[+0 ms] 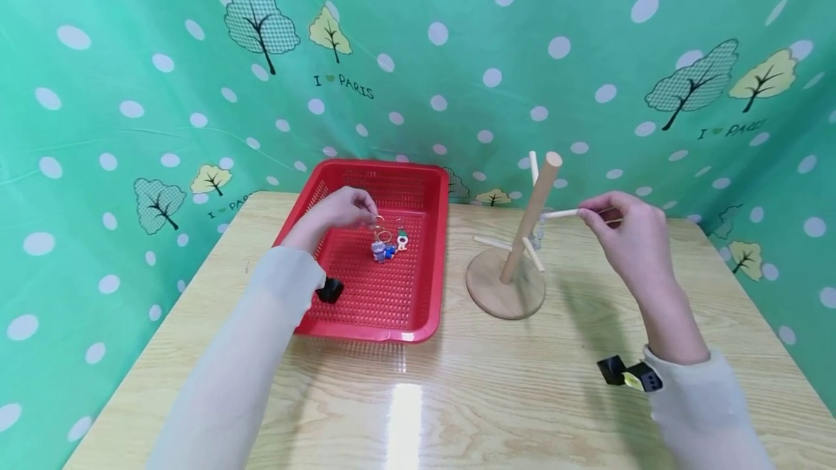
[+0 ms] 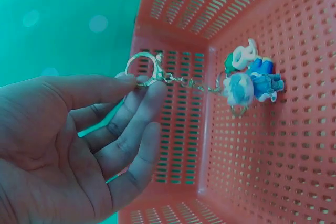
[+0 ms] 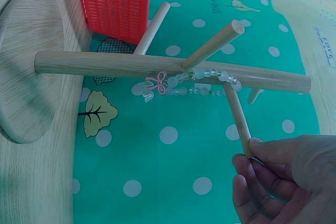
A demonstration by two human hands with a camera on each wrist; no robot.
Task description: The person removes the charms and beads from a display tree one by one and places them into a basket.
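My left hand [image 1: 345,209] is over the red basket [image 1: 436,267], pinching the gold ring of a keychain [image 2: 144,69] between thumb and fingers. From its chain hangs a small grey-blue figure [image 2: 241,88]. Beside that figure lie a blue one [image 1: 390,251] and a white-and-green one [image 1: 401,241]. At the right, my right hand [image 1: 620,227] pinches the end of a peg [image 3: 239,114] on a wooden stand [image 1: 532,212]. A beaded strap [image 3: 205,73] with a pink bow [image 3: 159,83] loops over that same peg, close to the post.
The stand's round base [image 1: 490,292] rests on the wooden table [image 1: 496,390], right of the basket. Several other pegs stick out from its post. Behind the table hangs a green dotted cloth [image 1: 431,85]. Each wrist carries a small black camera [image 1: 614,370].
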